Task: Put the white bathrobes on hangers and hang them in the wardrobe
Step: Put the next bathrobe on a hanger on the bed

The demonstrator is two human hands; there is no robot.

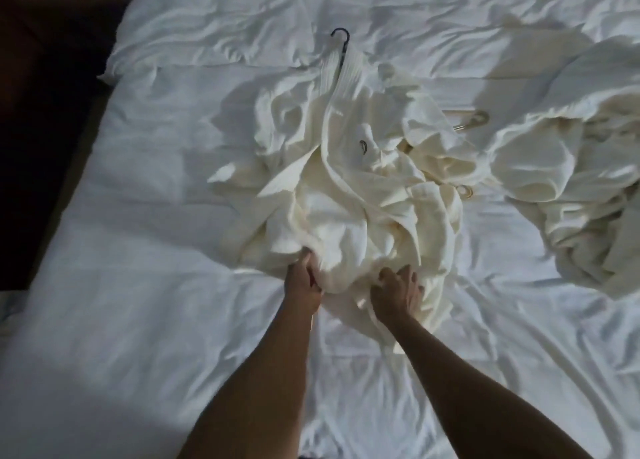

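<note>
A crumpled white bathrobe point(346, 188) lies in a heap in the middle of the bed. A dark hanger hook point(341, 37) sticks out past its collar at the far end. My left hand point(304, 282) grips the robe's near hem, fingers curled into the cloth. My right hand point(398, 290) grips the same hem a little to the right. A second white bathrobe point(571, 167) lies bunched at the right side of the bed. Between the two robes a light wooden hanger point(472, 119) shows, partly hidden under cloth.
The bed point(138, 285) is covered with a rumpled white duvet. A pillow point(214, 29) lies across its far end. Dark floor and furniture point(38, 119) run along the bed's left edge. No wardrobe is in view.
</note>
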